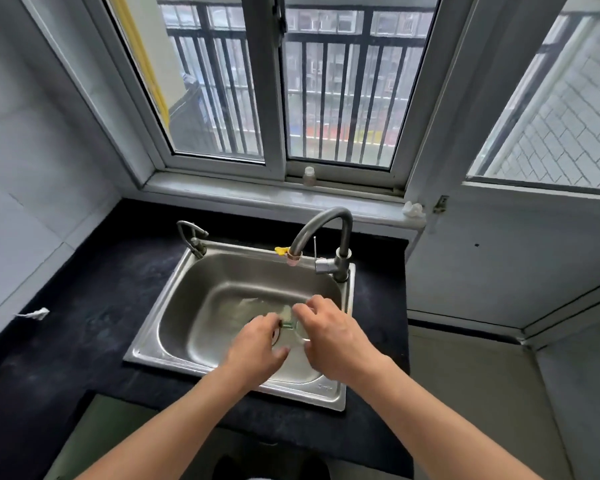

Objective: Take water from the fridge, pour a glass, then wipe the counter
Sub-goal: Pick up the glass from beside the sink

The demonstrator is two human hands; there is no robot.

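Both my hands are over the steel sink (174, 296), down inside its bowl. My right hand (329, 336) curls around a clear glass (301, 332), of which only part of the rim shows, blurred. My left hand (257, 348) pinches a small green pad (286, 320) against the glass rim. The two hands almost touch. The black counter (84, 323) surrounds the sink. No water bottle and no fridge are in view.
A curved grey faucet (326, 233) stands at the sink's back right and a smaller tap (193, 237) at its back left. A white paper scrap (35, 314) lies on the counter's left. A small bottle (309, 175) and a white wad (413, 208) sit on the window sill.
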